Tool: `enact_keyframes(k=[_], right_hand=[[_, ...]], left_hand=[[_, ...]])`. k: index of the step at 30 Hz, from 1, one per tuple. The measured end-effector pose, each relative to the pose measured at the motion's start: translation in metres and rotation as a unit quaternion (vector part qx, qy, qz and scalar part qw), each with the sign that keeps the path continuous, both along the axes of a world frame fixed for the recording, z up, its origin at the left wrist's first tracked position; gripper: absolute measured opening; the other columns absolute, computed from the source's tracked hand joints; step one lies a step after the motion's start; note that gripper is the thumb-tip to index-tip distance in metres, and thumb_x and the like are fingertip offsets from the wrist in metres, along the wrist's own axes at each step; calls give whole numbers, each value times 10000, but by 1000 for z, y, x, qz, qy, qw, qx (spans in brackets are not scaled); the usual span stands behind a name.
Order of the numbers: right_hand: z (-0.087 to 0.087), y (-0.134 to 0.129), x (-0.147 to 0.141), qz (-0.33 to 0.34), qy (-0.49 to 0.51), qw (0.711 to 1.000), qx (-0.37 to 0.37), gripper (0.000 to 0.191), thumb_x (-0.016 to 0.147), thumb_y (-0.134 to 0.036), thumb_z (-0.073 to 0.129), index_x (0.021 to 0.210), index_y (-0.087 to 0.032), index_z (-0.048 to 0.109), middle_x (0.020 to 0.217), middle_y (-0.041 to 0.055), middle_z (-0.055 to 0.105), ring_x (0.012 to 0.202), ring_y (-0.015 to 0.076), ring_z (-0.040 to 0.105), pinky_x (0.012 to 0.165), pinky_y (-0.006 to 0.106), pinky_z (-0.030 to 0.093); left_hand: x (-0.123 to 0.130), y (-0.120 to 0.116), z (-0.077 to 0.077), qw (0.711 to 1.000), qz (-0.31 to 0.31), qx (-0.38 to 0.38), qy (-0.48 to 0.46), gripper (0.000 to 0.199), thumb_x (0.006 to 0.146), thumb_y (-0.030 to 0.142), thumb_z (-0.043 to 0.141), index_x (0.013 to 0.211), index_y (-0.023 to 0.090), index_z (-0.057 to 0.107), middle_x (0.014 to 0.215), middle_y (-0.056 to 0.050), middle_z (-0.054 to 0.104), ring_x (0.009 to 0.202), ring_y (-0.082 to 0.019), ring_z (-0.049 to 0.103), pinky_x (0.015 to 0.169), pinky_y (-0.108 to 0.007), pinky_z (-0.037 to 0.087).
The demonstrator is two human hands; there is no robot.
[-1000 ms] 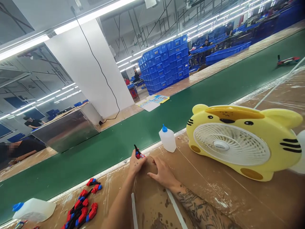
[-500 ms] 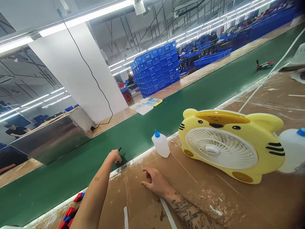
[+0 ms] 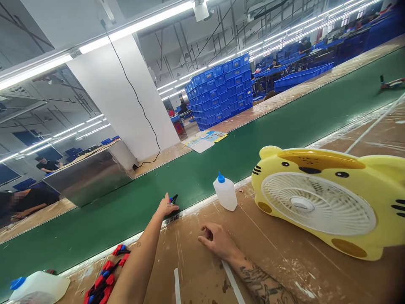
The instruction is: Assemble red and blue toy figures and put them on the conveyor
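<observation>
My left hand point(image 3: 167, 206) reaches over the near edge of the green conveyor belt point(image 3: 196, 177). Its fingers close around a small black and blue part point(image 3: 173, 198), whose black tip sticks out past them; the rest is hidden by the hand. Over the brown tabletop, my right hand point(image 3: 217, 240) hovers or rests with loosely curled fingers, thumb apart from the index finger and nothing between them. A white bottle with a blue nozzle cap point(image 3: 226, 195) stands just beyond it. Beside my left forearm lies a pile of red, black and blue parts point(image 3: 106, 278).
At right stands a yellow animal-faced fan point(image 3: 316, 202). Another blue-capped bottle point(image 3: 42, 287) lies at lower left. A red and black part point(image 3: 392, 84) sits on the belt's far right. Beyond are printed sheets point(image 3: 205, 140), stacked blue crates point(image 3: 220, 93) and a person point(image 3: 31, 200).
The view has swung left, so things appear further right. My left hand stays at the belt's edge, its fingers spread slightly more, showing more of the black and blue part. The right hand barely moves.
</observation>
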State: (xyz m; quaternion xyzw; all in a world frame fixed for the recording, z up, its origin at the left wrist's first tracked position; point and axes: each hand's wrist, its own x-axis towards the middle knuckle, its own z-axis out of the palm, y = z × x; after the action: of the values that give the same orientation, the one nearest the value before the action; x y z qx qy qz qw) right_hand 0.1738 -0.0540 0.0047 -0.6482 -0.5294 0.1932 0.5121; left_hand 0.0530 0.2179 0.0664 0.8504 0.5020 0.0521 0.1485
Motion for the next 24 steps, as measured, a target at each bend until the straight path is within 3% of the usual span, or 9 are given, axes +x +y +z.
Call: enact_keyframes(k=[4,7,10,13,15,19,24], right_hand=[[2,0,0,2,2,1000,-2,182,799,-270,658,948,-165,648,681,-9,628,654,164,586,638,260,415],[3,0,0,4,-4,1000,-1,117,823,-258,606,885,-169,650,677,-5,628,647,167,575,633,271,400],[2,0,-1,13,-20,1000,-2,121,838,-241,553,803,-179,651,714,9,645,679,175,574,647,281,393],[1,0,-2,31,-38,999,-10,138,836,-232,531,782,-180,647,749,20,655,705,181,574,655,284,394],[-1,0,-3,45,-52,997,-18,138,832,-236,530,762,-180,634,762,25,656,717,186,572,659,287,393],[-5,1,-3,59,-84,994,-43,162,846,-273,527,773,-182,639,781,37,660,741,202,571,680,304,392],[-9,-1,-3,66,-99,991,-60,173,850,-286,533,763,-183,640,772,35,654,749,208,568,695,316,392]], left_hand=[[-16,-39,-7,992,32,59,-108,801,742,338,661,1413,33,349,1383,-253,486,1324,-336,439,1072,-390,351],[-25,-91,-25,980,23,80,-181,593,787,278,568,1350,127,460,1416,-171,476,1358,-291,402,1117,-392,308],[-27,-152,-48,964,-27,19,-264,413,788,221,545,1197,181,589,1234,-103,632,1148,-229,592,982,-328,455],[-25,-196,-57,909,-116,-121,-382,257,833,227,535,1052,175,660,1035,-80,705,945,-203,660,851,-303,505],[-26,-208,-54,890,-139,-150,-407,197,844,229,545,970,177,687,957,-63,715,887,-194,655,809,-291,498],[-30,-206,-48,885,-116,-167,-419,142,805,200,579,871,169,701,851,-43,708,799,-178,631,727,-267,472],[-30,-203,-53,886,-110,-168,-418,124,781,181,564,811,169,684,803,-35,692,752,-169,608,683,-263,449]])
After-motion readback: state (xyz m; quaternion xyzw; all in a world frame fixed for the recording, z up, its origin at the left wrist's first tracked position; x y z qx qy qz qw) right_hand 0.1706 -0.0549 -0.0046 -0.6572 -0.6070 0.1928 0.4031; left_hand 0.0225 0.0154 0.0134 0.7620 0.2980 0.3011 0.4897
